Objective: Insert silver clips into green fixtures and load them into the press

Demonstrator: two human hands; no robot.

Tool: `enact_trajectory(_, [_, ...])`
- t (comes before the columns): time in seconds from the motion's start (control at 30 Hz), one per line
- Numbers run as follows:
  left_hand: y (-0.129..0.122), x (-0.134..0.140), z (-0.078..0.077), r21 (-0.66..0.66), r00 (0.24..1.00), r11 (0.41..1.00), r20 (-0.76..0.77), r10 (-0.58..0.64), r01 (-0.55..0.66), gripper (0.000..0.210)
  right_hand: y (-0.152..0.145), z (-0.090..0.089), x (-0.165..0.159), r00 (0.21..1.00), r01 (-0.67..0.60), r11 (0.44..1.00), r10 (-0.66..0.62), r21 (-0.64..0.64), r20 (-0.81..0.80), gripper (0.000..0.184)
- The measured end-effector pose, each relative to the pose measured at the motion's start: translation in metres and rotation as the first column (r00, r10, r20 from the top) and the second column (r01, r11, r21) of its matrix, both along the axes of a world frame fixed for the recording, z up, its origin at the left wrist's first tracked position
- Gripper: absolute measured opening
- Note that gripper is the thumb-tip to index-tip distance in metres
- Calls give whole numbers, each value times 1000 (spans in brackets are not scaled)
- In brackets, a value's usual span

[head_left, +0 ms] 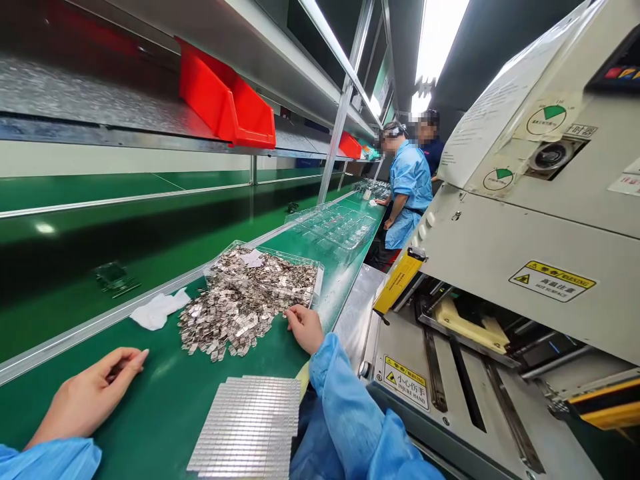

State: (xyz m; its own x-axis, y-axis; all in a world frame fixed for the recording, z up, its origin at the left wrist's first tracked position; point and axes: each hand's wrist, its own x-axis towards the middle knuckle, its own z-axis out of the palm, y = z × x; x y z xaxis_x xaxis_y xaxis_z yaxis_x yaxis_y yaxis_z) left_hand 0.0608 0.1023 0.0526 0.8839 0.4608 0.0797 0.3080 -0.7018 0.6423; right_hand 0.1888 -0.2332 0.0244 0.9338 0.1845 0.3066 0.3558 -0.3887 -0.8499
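Observation:
My left hand (97,393) hovers above or rests on the green worktop (155,393) at the lower left. Its thumb and forefinger are pressed together; anything between them is hidden. At the right edge of a heap of small silvery metal pieces (235,307), my right hand (306,327) has its fingers pinched together. What they hold, if anything, is too small to make out. The heap spills out of a clear plastic tray (317,283) onto the worktop. Nearest me lies a flat block of silvery strips (247,427) in close rows, between both forearms.
A crumpled white cloth (159,310) lies left of the heap. Clear trays (340,230) stand farther along. To the right is a large machine (500,233) with hot-surface and hand-injury warnings. A red bin (225,100) sits on the shelf overhead. People in blue (410,180) stand beyond.

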Motion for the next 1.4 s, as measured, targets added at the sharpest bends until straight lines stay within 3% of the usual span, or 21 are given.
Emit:
enact_trajectory(0.23, [9,4,-5,36,1000,999,24,-5,4,41,1,0,0,1000,2,1000,-2,-11,-9,21])
enact_trajectory(0.4, [18,9,-8,-20,997,1000,-69,-21,20,38,1,2,-1,1000,3,1000,-3,-16,-13,22])
enact_trajectory(0.53, [9,4,-6,29,998,999,59,17,-19,38,1,3,-1,1000,4,1000,-5,-21,-17,22])
enact_trajectory(1.03, [1,1,1,25,1000,1000,18,16,-16,34,0,6,-2,1000,1,1000,-2,-30,-25,22])
enact_trajectory(1.4, [21,9,-9,14,998,1000,-60,-19,20,38,0,4,-2,999,11,1000,-12,-28,-34,22])
